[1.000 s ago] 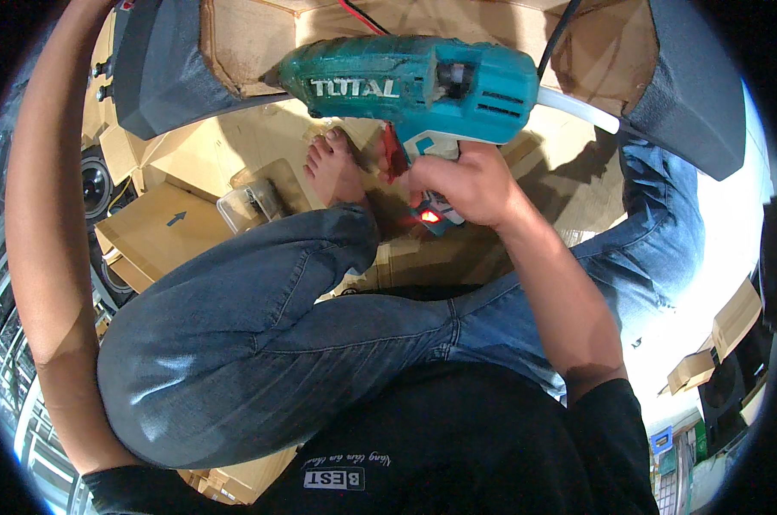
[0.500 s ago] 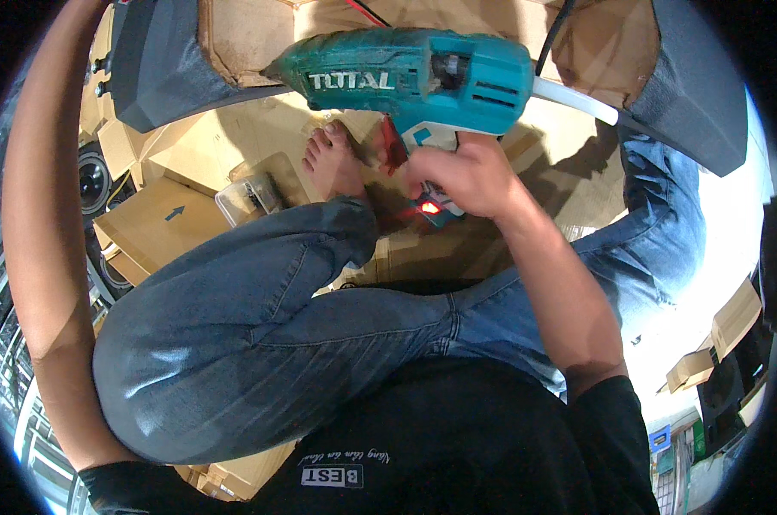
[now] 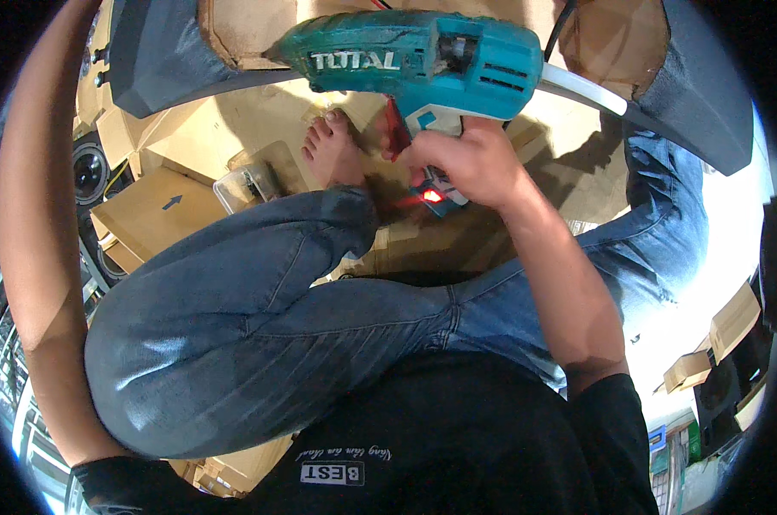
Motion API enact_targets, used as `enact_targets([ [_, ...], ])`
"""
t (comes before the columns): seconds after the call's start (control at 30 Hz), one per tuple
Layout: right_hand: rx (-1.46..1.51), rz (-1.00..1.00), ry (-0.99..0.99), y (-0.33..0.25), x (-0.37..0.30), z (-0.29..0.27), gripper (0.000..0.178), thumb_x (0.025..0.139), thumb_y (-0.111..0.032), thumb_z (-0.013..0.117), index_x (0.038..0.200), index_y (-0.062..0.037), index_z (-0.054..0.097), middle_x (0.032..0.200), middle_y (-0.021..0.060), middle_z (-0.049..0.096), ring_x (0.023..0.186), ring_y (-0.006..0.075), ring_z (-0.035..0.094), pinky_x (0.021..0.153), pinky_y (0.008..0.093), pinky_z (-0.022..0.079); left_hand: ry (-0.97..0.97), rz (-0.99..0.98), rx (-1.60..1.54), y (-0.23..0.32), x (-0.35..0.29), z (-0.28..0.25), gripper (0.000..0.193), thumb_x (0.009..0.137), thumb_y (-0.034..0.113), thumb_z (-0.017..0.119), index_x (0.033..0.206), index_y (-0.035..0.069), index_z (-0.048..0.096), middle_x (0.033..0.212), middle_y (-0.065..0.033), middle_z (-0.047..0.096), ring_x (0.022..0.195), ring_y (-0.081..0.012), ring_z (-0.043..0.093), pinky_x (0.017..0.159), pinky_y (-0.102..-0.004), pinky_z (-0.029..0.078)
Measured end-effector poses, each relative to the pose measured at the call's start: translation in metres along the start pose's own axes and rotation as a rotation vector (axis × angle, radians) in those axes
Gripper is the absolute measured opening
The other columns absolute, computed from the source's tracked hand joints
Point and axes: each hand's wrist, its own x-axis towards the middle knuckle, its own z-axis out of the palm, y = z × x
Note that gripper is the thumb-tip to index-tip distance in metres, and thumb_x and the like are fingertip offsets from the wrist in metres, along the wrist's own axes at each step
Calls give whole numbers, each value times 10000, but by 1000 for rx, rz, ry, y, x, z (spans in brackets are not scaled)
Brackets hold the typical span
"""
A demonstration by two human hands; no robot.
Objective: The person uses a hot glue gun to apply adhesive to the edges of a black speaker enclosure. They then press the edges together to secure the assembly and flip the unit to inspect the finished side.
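Observation:
My right hand is wrapped round the handle of a large teal hot glue gun. Its dark nozzle points left, and a white glue stick juts from the back. A red light glows at the foot of the handle, below my fingers. The gun is over the near side of a dark grey, felt-covered box with bare brown board inside, perhaps a speaker cabinet. My left forearm runs up the left side, but the hand itself lies beyond the upper edge of the picture.
My bare foot rests on cardboard below the nozzle. To its left are a clear plastic case, an open carton and round black speakers. A black cable hangs behind the gun. Small cardboard boxes lie at the right.
The glue gun in my right hand has shifted slightly away from me. The whole view has also moved a little; my right-hand grip looks the same.

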Motion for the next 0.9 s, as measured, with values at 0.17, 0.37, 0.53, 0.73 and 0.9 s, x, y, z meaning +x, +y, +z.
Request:
enact_targets([
  [0.17,24,16,47,6,2,1,175,801,-23,648,971,-8,681,778,65,690,657,145,668,599,297,530,-22,-446,-63,22,-113,123,289,997,276,656,1103,30,765,1103,-117,742,1204,-213,644,987,-359,498],
  [0.37,47,40,21,14,5,-2,328,802,-102,700,1120,-32,656,878,76,705,617,169,682,560,332,565,38,-1018,49,26,-223,275,338,1010,308,598,1140,29,735,1144,-132,720,1219,-240,626,1009,-383,474],
  [0.53,-13,4,32,0,-1,1,136,792,-28,659,926,-15,681,757,63,681,637,156,669,604,301,528,86,-1118,124,15,-236,305,378,1021,335,549,1171,27,710,1179,-144,702,1231,-263,612,1026,-403,454],
  [0.73,-5,26,17,0,0,1,163,789,-20,664,950,-2,674,796,78,693,638,162,668,609,307,536,99,-1149,144,14,-238,313,427,1034,367,491,1209,26,679,1221,-159,680,1247,-290,594,1047,-428,431],
  [0.9,46,25,58,10,3,1,187,783,-6,663,969,8,667,811,84,695,629,170,660,603,303,537,110,-1159,148,14,-237,316,468,1045,394,442,1240,24,654,1255,-172,662,1259,-312,580,1065,-448,411],
])
